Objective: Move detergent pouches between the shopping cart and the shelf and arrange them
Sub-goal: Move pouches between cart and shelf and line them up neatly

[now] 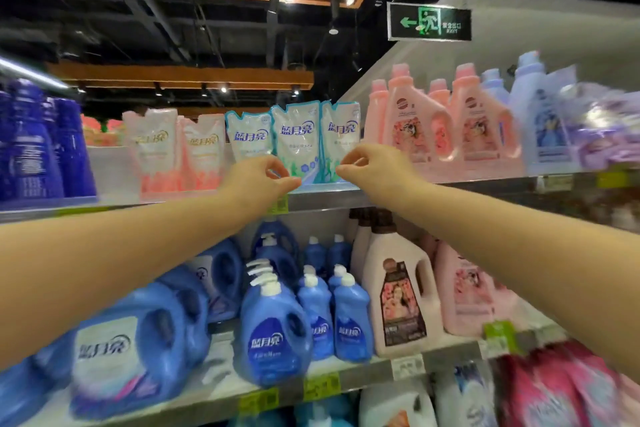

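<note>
Three white-and-blue detergent pouches stand upright in a row on the top shelf [325, 196]: left pouch [250, 137], middle pouch [298, 139], right pouch [341, 135]. To their left stand two pink-and-white pouches [156, 149]. My left hand [259, 180] reaches up in front of the middle pouch's lower left corner, fingers loosely curled. My right hand [372, 165] is at the lower edge of the right pouch, thumb and forefinger curled toward each other. I see nothing gripped in either hand. The shopping cart is out of view.
Pink bottles [412, 128] and lilac bottles [540, 121] fill the top shelf to the right, dark blue bottles [38, 149] to the left. The shelf below holds blue jugs [273, 333] and pink-cream bottles [398, 295]. Further bottles sit lower down. An exit sign [429, 22] hangs overhead.
</note>
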Available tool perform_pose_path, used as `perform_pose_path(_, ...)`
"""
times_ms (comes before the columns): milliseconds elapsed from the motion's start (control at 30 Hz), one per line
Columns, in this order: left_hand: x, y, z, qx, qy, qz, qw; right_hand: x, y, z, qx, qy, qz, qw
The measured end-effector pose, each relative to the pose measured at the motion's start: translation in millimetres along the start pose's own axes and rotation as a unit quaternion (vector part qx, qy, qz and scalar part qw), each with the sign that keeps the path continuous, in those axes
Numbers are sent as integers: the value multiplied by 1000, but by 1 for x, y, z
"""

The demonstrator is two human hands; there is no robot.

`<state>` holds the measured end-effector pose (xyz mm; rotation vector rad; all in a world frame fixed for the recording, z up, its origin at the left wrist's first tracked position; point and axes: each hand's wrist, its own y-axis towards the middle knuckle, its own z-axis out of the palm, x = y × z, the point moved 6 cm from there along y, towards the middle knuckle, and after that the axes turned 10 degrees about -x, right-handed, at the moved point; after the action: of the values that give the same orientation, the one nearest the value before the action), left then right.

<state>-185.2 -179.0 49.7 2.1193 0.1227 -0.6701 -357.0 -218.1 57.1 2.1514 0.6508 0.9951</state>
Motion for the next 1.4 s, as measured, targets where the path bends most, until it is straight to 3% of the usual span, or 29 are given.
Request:
perform_pose_path(133, -34, -56, -7, 20, -119, -39, 992, 7, -60, -37, -5, 33, 42, 999)
perform_pose_path(400, -145, -188, 17, 87, -313, -67, 943, -46, -190, -157, -102, 111, 163, 975)
perform_pose_path(567, -216, -301, 73, 143, -398, -106, 900, -114, -315, -237, -169, 48, 248, 953)
perform_pose_path(667, -253, -374, 121, 188, -420, -150, 875, -154, -391, -289, -175, -123, 269, 939)
perform_pose_path(833, -302, -486, 188, 218, -387, -133, 886, -214, -496, -346, -179, -258, 336, 888)
perform_pose_path(1133, -336, -613, 314, 351, -303, -95, 881, -324, -619, -371, -180, -267, 501, 803)
perform_pose_path(1267, -329, -675, 385, 460, -237, -82, 852, -388, -687, -348, -162, -242, 622, 727)
perform_pose_path(1400, -310, -737, 430, 546, -167, -109, 814, -428, -756, -296, -147, -150, 738, 642)
